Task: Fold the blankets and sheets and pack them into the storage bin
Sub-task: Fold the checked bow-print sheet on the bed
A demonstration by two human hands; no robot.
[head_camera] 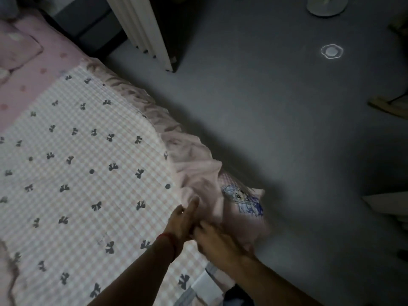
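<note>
Your checked blanket [84,155] with dark bows lies spread across the bed [33,85], its ruffled pink border along the bed's right edge. At the near right corner, your left grip [183,219] rests on that border, fingers mostly straight; your right grip [216,239] clamps the pink fabric beside it.

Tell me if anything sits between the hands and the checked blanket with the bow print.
Nothing visible does. The left hand and right hand are already at the frilled pink edge of the pink-and-white checked blanket with dark bows, at the bed's corner. The storage bin is not in view.
</note>
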